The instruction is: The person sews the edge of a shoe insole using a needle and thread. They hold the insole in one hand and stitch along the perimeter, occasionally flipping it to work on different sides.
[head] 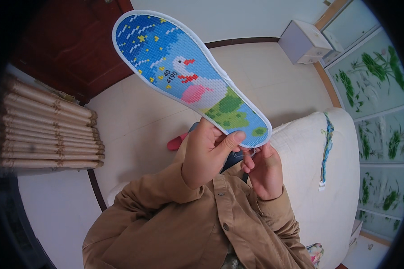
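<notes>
A shoe insole with a cross-stitch pattern (202, 80) is held up before me, its wide end at the upper left. It shows a white goose on blue and green and has a white bound edge. My left hand (210, 151) grips the narrow heel end, thumb on the patterned face and fingers behind. At the heel's lower edge is my right hand (264, 168), its fingertips partly hidden behind the insole. A thin pale thread (244, 154) loops between the hands at that edge. Whether the right fingers pinch a needle is too small to tell.
A skein of blue and green thread (327, 144) with a white tag lies on the white-covered bed (309, 208) at right. A beige curtain (50, 131) hangs at left near a dark red door (67, 40). A white bedside cabinet (304, 42) stands at upper right. A red slipper (176, 142) shows below.
</notes>
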Motion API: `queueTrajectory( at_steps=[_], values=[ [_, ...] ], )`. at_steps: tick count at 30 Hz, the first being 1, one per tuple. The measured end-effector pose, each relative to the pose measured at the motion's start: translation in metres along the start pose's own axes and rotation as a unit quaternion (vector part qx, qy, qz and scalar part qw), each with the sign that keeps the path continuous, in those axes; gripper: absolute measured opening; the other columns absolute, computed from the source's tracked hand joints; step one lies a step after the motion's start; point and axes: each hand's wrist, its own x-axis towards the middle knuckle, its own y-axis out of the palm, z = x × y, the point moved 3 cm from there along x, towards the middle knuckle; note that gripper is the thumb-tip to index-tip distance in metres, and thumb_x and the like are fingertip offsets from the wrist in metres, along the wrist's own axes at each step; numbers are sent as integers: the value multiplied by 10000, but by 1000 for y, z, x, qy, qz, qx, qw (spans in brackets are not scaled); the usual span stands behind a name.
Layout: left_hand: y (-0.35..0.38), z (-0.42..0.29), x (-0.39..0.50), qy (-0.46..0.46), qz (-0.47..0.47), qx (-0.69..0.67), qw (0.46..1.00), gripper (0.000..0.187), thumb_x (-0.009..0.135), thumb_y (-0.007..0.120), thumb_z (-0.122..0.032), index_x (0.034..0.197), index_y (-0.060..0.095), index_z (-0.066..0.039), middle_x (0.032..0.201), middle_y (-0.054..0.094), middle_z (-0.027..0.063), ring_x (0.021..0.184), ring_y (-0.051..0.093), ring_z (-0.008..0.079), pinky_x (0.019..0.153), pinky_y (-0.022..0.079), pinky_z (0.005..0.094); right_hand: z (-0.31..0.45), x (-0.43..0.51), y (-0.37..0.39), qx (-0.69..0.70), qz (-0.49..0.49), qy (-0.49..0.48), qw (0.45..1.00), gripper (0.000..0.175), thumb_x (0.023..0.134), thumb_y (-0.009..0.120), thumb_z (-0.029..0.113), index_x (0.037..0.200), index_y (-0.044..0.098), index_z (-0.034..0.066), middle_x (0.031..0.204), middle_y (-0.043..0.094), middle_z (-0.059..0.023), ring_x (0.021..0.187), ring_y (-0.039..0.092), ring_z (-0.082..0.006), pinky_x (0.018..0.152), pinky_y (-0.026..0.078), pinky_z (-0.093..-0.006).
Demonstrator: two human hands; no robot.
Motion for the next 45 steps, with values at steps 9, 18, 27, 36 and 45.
queueTrajectory(
  at_steps=[9,18,27,36,45],
  values=[
    [-7,5,-1,-46,-4,27,999,313,921,557,-120,1151,390,10,977,620,113,810,628,149,647,513,235,-5,4,6,87,68,-15,994,161,921,553,189,1013,563,57,884,564,-15,631,422,-66,598,397,-219],
    [-22,22,4,-112,95,-326,934,386,923,555,-188,1249,389,-67,797,540,8,802,500,132,736,431,253,9,21,27,144,70,-90,983,130,945,509,177,1027,501,77,894,562,-22,611,468,-88,619,433,-229],
    [-30,19,1,-197,117,-481,847,289,889,600,-176,1114,439,-94,736,485,-7,742,448,111,664,414,214,55,10,-9,299,95,-132,940,215,914,382,3,1123,408,-42,731,345,-13,636,384,-119,659,445,-259],
    [-19,32,-4,-256,139,-516,805,173,884,603,-142,965,453,-114,742,482,-6,713,457,114,651,408,217,109,-20,-38,-27,-26,-326,945,209,949,436,85,1112,459,-43,715,366,-5,632,396,-87,611,396,-216],
    [-15,26,-6,-253,154,-489,821,127,946,508,-231,902,459,-122,700,463,-20,658,435,99,598,392,195,42,-30,55,-575,64,-437,689,292,661,618,-51,947,650,1,782,621,-92,630,591,-180,542,463,-267]
  ],
)
